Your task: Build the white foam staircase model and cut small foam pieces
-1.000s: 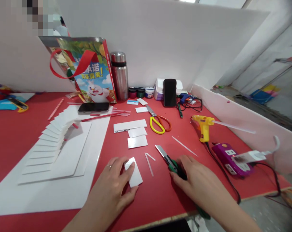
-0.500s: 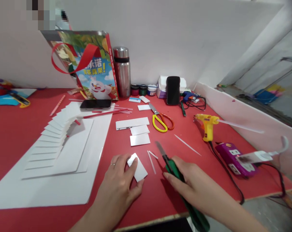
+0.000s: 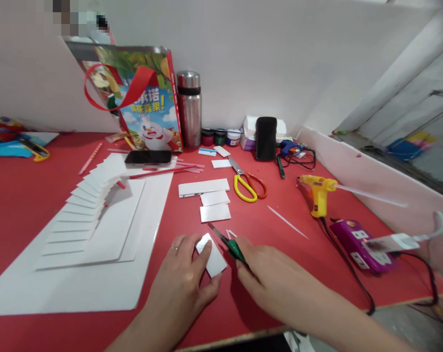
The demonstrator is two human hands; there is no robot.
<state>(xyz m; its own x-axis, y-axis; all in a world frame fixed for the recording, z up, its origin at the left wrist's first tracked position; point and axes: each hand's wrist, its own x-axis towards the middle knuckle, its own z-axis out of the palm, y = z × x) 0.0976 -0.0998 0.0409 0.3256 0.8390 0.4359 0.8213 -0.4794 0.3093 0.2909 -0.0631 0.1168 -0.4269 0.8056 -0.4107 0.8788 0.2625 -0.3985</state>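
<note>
Steadily, your left hand (image 3: 185,274) gripped the small white card (image 3: 214,260) low on the red table (image 3: 298,269), fingers over its top and thumb at its near edge. Your right hand (image 3: 256,269) was closed around the green cutter (image 3: 236,249), at about three o'clock from the card, its bare blade pointing toward eleven. The blade passed close by the card's far end; whether the two touched, you could not tell from this angle.

Measured from that card, more white pieces (image 3: 215,213) lay at twelve o'clock, with yellow-and-orange scissors (image 3: 245,191) at one. The yellow glue gun (image 3: 320,198) rested at two, a purple power strip (image 3: 355,247) near three. Between nine and ten, white cards fanned in a curved, stepped row (image 3: 73,215) on a large white board (image 3: 97,293). A dark phone (image 3: 148,157) lay flat at eleven; a steel flask (image 3: 190,117) stood upright near twelve.
</note>
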